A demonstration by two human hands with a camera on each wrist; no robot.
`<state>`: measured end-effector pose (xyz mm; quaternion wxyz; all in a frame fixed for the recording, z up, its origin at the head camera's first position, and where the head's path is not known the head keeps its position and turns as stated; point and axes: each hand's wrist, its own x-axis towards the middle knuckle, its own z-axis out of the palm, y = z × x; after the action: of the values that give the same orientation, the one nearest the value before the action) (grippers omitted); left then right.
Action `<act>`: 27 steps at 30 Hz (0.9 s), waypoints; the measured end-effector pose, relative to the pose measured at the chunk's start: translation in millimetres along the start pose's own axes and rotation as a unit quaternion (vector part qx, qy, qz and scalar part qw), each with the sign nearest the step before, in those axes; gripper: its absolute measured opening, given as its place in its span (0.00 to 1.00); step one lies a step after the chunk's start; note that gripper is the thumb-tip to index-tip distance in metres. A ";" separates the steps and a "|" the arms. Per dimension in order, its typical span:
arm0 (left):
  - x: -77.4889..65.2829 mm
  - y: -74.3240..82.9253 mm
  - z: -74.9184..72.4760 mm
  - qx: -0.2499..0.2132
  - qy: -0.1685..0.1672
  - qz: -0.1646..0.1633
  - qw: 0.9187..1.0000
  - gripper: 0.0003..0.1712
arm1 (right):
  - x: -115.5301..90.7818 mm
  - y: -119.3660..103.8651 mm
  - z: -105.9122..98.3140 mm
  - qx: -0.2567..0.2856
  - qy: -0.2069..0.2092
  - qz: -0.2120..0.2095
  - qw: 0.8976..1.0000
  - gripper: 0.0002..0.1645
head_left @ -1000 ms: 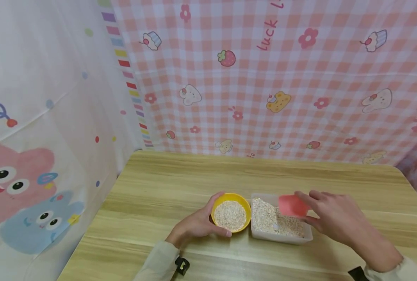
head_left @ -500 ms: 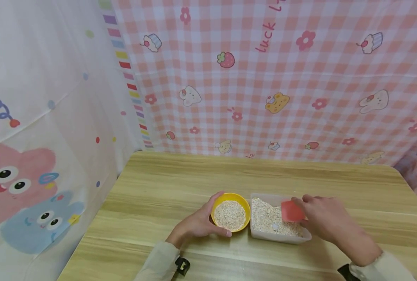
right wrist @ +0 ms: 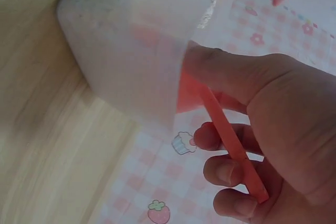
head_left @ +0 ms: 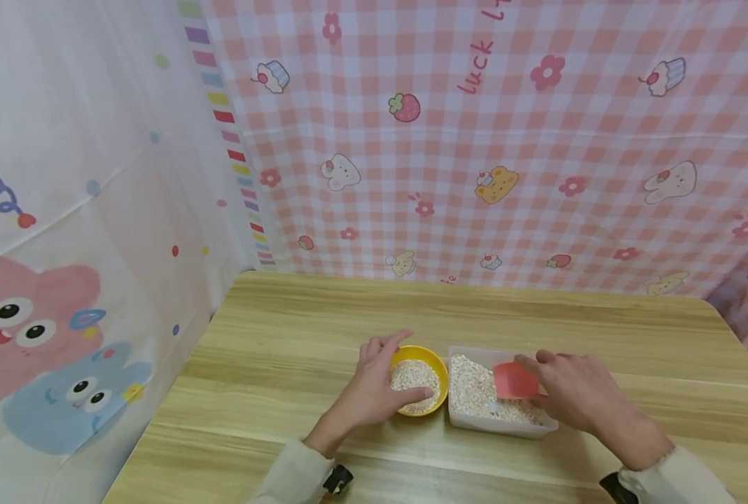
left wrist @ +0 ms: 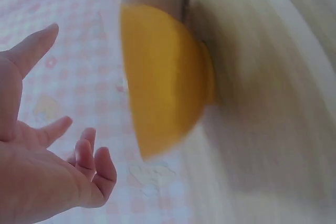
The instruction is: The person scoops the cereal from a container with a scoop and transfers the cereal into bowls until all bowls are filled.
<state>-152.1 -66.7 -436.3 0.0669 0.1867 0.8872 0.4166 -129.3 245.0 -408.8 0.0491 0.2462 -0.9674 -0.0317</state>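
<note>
My left hand (head_left: 374,388) is raised beside and partly over a yellow bowl (head_left: 442,368) of oats (head_left: 419,379). In the left wrist view, its spread fingers stand apart from the bowl's wall (left wrist: 163,82). My right hand (head_left: 582,392) grips the handle of a pinkish-red scoop (head_left: 515,381), whose head is inside a translucent white rectangular container (head_left: 501,425) of oats. The right wrist view shows the flat handle (right wrist: 228,129) lying across the curled fingers, the thumb against it near the container's rim; the scoop head shows faintly through the wall.
Bowl and container stand side by side on a wood-grain table (head_left: 298,315). Behind it hangs a pink checked cloth (head_left: 443,154), and a white printed cloth (head_left: 160,280) hangs on the left. A small whitish piece (head_left: 492,406) lies on the container's oats.
My left hand has let go of the bowl's side, rising with its fingers opened. My right hand has lowered the scoop into the container's oats, then moved it slightly left.
</note>
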 end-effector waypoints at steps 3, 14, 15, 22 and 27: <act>2.1 8.4 2.4 -0.008 -0.011 0.020 1.000 0.48 | 0.6 1.2 1.3 0.001 0.002 -0.004 1.000 0.35; 14.0 25.0 24.7 0.019 -0.073 -0.005 0.997 0.46 | 2.4 7.2 8.1 0.006 0.030 -0.037 0.999 0.36; 14.7 26.3 26.7 0.029 -0.076 -0.010 0.997 0.48 | 2.6 8.1 9.0 0.008 0.034 -0.042 0.999 0.36; 18.2 33.3 36.0 0.066 -0.096 -0.044 0.992 0.56 | 6.6 13.9 15.0 0.023 0.057 -0.070 0.996 0.36; 20.0 36.0 39.0 0.059 -0.109 -0.050 0.991 0.59 | 9.9 16.4 18.3 0.035 0.059 -0.081 0.994 0.34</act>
<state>-149.9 -10.1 -433.1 0.1727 0.1898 0.9060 0.3365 -147.7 255.4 -424.8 0.0946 0.3269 -0.9402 0.0130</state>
